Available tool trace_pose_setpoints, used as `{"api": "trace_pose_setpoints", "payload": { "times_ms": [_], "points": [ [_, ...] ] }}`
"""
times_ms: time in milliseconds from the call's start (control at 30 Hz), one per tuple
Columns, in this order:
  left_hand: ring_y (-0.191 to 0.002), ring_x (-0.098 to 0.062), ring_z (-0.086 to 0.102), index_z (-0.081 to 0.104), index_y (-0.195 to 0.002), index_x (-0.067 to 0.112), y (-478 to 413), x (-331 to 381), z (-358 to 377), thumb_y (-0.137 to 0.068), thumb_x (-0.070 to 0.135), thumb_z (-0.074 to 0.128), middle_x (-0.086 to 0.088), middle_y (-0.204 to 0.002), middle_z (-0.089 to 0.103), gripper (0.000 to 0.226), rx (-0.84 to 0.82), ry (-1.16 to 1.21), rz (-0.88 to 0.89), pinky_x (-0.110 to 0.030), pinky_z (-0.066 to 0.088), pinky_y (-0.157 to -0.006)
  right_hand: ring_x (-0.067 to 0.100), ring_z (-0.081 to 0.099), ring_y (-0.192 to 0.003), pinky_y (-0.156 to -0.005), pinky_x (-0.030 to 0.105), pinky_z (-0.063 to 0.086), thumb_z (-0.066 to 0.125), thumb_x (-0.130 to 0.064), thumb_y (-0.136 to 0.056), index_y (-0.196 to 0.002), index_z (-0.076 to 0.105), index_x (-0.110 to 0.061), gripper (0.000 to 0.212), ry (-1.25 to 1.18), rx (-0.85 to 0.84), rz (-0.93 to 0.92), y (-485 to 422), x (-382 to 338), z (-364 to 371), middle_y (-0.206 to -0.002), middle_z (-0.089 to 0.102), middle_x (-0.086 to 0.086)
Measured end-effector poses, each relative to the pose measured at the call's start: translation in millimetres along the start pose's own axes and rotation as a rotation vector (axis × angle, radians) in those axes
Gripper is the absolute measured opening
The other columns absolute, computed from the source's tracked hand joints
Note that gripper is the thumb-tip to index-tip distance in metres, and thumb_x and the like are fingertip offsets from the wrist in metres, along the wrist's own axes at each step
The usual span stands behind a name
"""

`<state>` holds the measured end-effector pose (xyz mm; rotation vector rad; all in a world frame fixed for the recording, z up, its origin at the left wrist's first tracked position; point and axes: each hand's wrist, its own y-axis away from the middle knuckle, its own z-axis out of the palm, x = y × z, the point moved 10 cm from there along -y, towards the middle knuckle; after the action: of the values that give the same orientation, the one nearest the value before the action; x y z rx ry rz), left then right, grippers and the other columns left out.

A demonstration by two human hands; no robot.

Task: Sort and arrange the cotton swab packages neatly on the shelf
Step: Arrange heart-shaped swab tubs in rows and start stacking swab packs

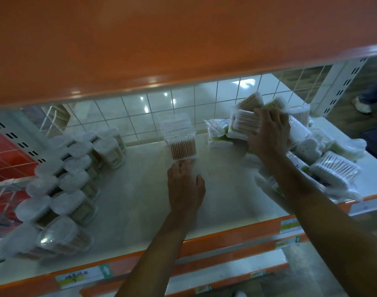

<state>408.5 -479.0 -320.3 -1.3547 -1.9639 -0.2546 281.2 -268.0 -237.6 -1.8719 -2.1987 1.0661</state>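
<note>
A square clear box of wooden cotton swabs (180, 140) stands upright mid-shelf. My left hand (184, 185) lies just in front of it, fingertips touching its base. On the right lies a loose pile of bagged swab packages (324, 155). My right hand (268, 133) reaches onto the top of the pile and grips a flat swab package (244, 122), fingers curled over its far edge. Several round swab tubs (76, 181) stand in rows on the left side of the white shelf (136, 202).
An orange upper shelf (162, 50) overhangs close above. A white wire grid (140, 112) closes the back. The orange front rail (226, 234) carries price tags. A person's shoe (363, 105) shows beyond the shelf at far right.
</note>
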Motion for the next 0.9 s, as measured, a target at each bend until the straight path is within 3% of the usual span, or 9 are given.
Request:
{"api": "trace_pose_setpoints", "payload": {
  "times_ms": [200,267,333,433,500,633,800,900],
  "points": [
    [-0.110,-0.023,0.053,0.056,-0.124,0.012,2,12,-6,-0.077,0.027,0.053,-0.008,-0.120,0.056,0.050,-0.003,0.139,0.074,-0.032,0.044,-0.093,0.031,0.048,-0.109,-0.088,0.032,0.037,0.067,-0.003,-0.070,-0.121,0.053,-0.010,0.054,-0.322,-0.107,-0.023,25,-26,16,-0.120,0.051,0.014],
    [-0.103,-0.018,0.058,0.054,-0.127,0.009,1,14,-6,-0.083,0.032,0.052,-0.007,-0.120,0.058,0.050,-0.029,0.223,0.081,-0.029,0.047,-0.087,0.028,0.050,-0.108,-0.089,0.035,0.044,0.072,-0.004,-0.067,-0.120,0.054,-0.010,0.056,-0.393,-0.146,-0.057,34,-37,21,-0.120,0.052,0.013],
    [-0.097,-0.008,0.060,0.052,-0.130,0.011,0,16,-7,-0.089,0.037,0.050,-0.002,-0.117,0.062,0.049,-0.059,0.293,0.056,-0.019,0.047,-0.083,0.021,0.049,-0.106,-0.088,0.034,0.045,0.077,-0.005,-0.065,-0.120,0.054,-0.011,0.061,-0.474,-0.207,-0.034,43,-44,27,-0.119,0.051,0.009],
    [-0.089,0.000,0.058,0.053,-0.129,0.015,0,17,-11,-0.096,0.028,0.051,0.007,-0.105,0.063,0.035,-0.083,0.361,-0.004,0.001,0.037,-0.071,0.014,0.049,-0.102,-0.083,0.031,0.048,0.082,-0.010,-0.063,-0.120,0.053,-0.012,0.064,-0.586,-0.289,-0.052,58,-59,34,-0.115,0.050,0.000],
    [-0.079,0.008,0.057,0.055,-0.124,0.017,0,15,-15,-0.097,0.026,0.049,0.011,-0.098,0.062,0.030,-0.065,0.390,-0.032,0.002,0.036,-0.064,0.015,0.054,-0.100,-0.079,0.031,0.052,0.084,-0.013,-0.063,-0.119,0.052,-0.012,0.064,-0.681,-0.319,-0.072,66,-68,37,-0.113,0.054,0.001],
    [-0.075,0.022,0.053,0.055,-0.123,0.017,-1,4,-21,-0.095,0.026,0.052,0.012,-0.095,0.062,0.029,-0.020,0.423,-0.080,0.002,0.037,-0.062,0.009,0.058,-0.093,-0.074,0.030,0.056,0.083,-0.016,-0.068,-0.119,0.049,-0.012,0.061,-0.795,-0.420,-0.039,82,-77,49,-0.105,0.050,-0.017],
    [-0.079,0.027,0.051,0.054,-0.127,0.015,2,-3,-27,-0.096,0.022,0.052,0.017,-0.098,0.059,0.032,0.002,0.465,-0.075,0.003,0.037,-0.066,0.013,0.063,-0.096,-0.079,0.034,0.057,0.074,-0.025,-0.079,-0.124,0.047,-0.016,0.053,-0.954,-0.594,0.052,102,-84,70,-0.111,0.058,-0.004],
    [-0.083,0.024,0.053,0.051,-0.129,0.014,3,-8,-34,-0.094,0.022,0.056,0.010,-0.107,0.062,0.037,0.031,0.466,-0.053,0.003,0.038,-0.068,0.019,0.062,-0.101,-0.082,0.039,0.056,0.067,-0.030,-0.083,-0.131,0.048,-0.016,0.053,-1.049,-0.657,0.095,106,-86,76,-0.116,0.058,0.004]
  ]
}}
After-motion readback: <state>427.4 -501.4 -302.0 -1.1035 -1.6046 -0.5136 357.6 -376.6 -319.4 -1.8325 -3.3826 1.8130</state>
